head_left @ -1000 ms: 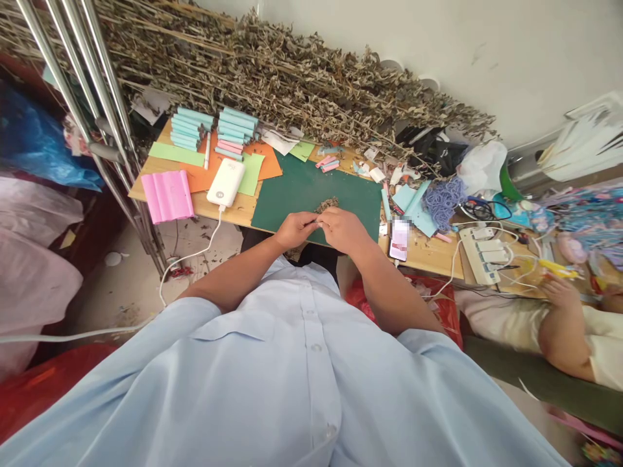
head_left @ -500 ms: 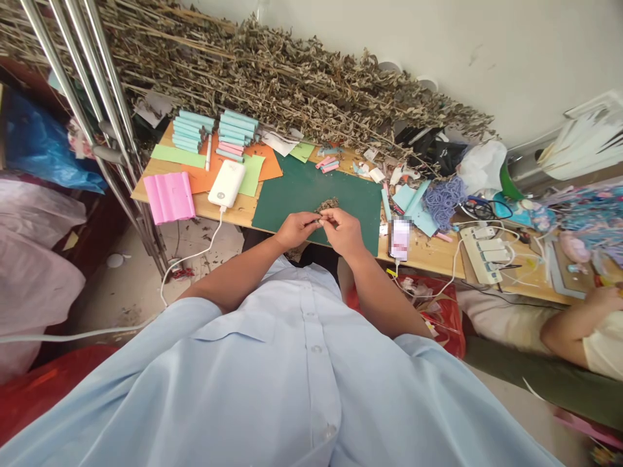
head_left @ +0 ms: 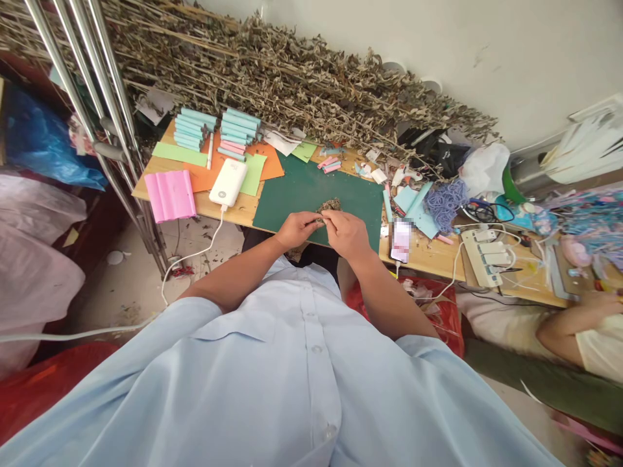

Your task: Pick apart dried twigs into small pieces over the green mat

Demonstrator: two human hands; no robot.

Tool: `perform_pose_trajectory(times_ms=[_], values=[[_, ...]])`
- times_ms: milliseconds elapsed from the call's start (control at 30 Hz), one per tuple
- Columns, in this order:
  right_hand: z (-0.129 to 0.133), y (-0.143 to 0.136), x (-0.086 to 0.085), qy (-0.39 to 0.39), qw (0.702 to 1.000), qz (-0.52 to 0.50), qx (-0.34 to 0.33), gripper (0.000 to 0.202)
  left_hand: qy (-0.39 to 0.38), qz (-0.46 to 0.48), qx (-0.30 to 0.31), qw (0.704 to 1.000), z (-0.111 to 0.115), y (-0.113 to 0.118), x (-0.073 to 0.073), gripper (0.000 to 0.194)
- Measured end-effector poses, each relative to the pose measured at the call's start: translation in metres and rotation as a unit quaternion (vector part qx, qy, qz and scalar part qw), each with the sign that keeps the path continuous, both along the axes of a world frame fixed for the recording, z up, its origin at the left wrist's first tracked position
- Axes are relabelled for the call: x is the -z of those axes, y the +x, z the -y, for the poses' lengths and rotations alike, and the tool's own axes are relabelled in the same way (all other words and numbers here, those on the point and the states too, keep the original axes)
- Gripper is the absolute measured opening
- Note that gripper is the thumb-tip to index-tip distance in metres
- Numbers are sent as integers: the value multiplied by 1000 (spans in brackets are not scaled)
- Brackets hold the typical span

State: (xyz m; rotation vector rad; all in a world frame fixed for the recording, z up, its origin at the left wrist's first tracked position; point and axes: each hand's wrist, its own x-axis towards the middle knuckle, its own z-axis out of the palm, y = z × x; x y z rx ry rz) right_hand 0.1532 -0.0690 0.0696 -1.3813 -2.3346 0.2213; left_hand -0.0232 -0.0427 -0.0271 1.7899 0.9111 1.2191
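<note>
Over the front edge of the green cutting mat (head_left: 287, 188), my two hands meet with their fingertips together. My left hand (head_left: 298, 228) is closed, its thumb and fingers pinching a small bit of dried leaf. From the other side, my right hand (head_left: 348, 232) pinches at the same spot, its fingers also closed. The bit between them is mostly covered by the fingertips. Just beyond the fingers, a small heap of crumbled dried leaves (head_left: 331, 204) lies on the mat.
Dried leafy stalks (head_left: 292, 78) line the wall behind the wooden table. Blue paper rolls (head_left: 238, 126), a white power bank (head_left: 228, 183) and pink paper (head_left: 170, 196) are at left. A phone (head_left: 400, 241), purple yarn (head_left: 446, 202) and a power strip (head_left: 481, 253) are at right, near another person's arm (head_left: 564, 331).
My right hand has shifted slightly to the right, its fingertips staying by the left ones. The left hand barely moves. The other person's arm has moved slightly left.
</note>
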Motion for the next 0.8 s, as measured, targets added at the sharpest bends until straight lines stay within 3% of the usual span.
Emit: perform_pose_trajectory(times_ms=[233,567,800], values=[[1,1,4,-26,999,-6,-29,30,3,-11,2,1000,0,-1,4,34],[-1,-8,-7,-74,997,28,10,13,9,-10,12,1000,2,-2,-1,32],[4,-4,5,-38,995,-82,39,20,19,-31,5,999,2,-2,-2,31]])
